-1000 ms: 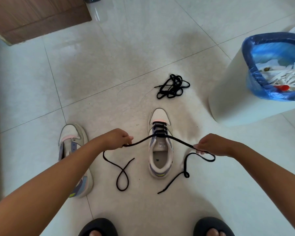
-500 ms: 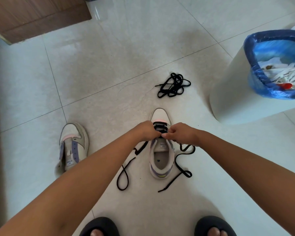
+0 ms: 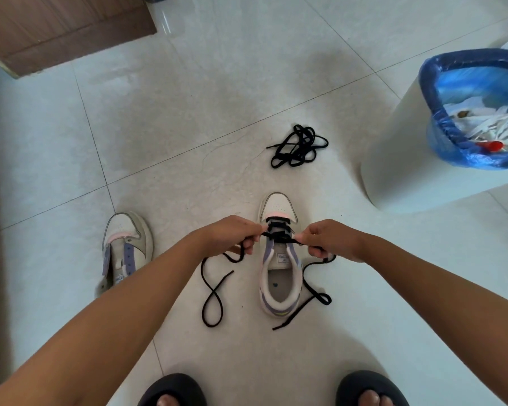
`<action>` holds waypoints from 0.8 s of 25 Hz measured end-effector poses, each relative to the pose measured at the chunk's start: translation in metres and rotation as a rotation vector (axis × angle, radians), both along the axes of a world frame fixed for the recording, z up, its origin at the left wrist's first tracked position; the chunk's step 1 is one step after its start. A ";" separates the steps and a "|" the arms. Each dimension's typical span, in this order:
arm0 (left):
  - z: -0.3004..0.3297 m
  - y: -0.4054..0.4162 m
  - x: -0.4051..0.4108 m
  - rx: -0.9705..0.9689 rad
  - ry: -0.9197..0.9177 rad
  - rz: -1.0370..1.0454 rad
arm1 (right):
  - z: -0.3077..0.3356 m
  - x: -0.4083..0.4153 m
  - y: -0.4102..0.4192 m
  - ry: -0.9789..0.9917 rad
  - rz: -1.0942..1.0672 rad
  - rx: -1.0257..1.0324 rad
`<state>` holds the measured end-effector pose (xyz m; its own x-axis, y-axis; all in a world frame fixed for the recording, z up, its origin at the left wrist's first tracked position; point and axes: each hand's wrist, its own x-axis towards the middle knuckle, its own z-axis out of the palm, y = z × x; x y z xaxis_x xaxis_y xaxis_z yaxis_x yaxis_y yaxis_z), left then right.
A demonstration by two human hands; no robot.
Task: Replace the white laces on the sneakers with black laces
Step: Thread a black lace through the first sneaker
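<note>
1. left hand (image 3: pixel 232 234) pinches one side of the black lace (image 3: pixel 279 236), fingers curled.
2. right hand (image 3: pixel 329 240) pinches the other side.
3. lace crosses the lower eyelets of the middle sneaker (image 3: pixel 279 256) on the floor (image 3: pixel 188 112); loose ends trail beside it.
4. second sneaker (image 3: pixel 126 250) unlaced, to the left.
5. spare lace (image 3: pixel 298 146) bundled beyond.

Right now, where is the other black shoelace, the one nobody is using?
In the head view, the spare black lace lies bunched on the floor tiles, beyond the sneaker being laced and just left of the white trash bin.
</note>
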<state>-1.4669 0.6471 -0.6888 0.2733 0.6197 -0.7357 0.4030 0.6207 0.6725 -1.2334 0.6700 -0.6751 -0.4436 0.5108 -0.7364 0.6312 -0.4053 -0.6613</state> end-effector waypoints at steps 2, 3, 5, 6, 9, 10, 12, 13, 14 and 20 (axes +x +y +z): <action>0.015 0.002 -0.017 0.038 0.013 -0.021 | 0.011 0.017 0.002 0.002 0.037 -0.016; 0.025 0.003 -0.027 0.066 0.028 -0.027 | 0.020 0.027 0.002 0.026 0.015 -0.033; 0.049 0.003 -0.044 0.111 0.014 0.003 | 0.041 0.045 -0.002 0.114 -0.091 -0.038; 0.064 0.002 -0.051 0.130 -0.019 0.043 | 0.053 0.051 -0.005 0.169 -0.155 -0.022; 0.112 0.003 -0.067 0.225 -0.157 0.151 | 0.097 0.066 -0.008 0.312 -0.332 0.060; 0.128 0.005 -0.070 0.272 -0.187 0.167 | 0.113 0.070 -0.007 0.363 -0.373 0.093; 0.159 0.007 -0.070 0.382 -0.228 0.180 | 0.146 0.075 -0.003 0.494 -0.417 0.170; 0.173 0.008 -0.070 0.438 -0.254 0.182 | 0.160 0.076 0.000 0.564 -0.421 0.218; 0.188 0.010 -0.069 0.497 -0.279 0.188 | 0.175 0.078 0.005 0.636 -0.426 0.271; 0.260 0.025 -0.071 0.799 -0.426 0.349 | 0.254 0.083 0.040 0.988 -0.484 0.500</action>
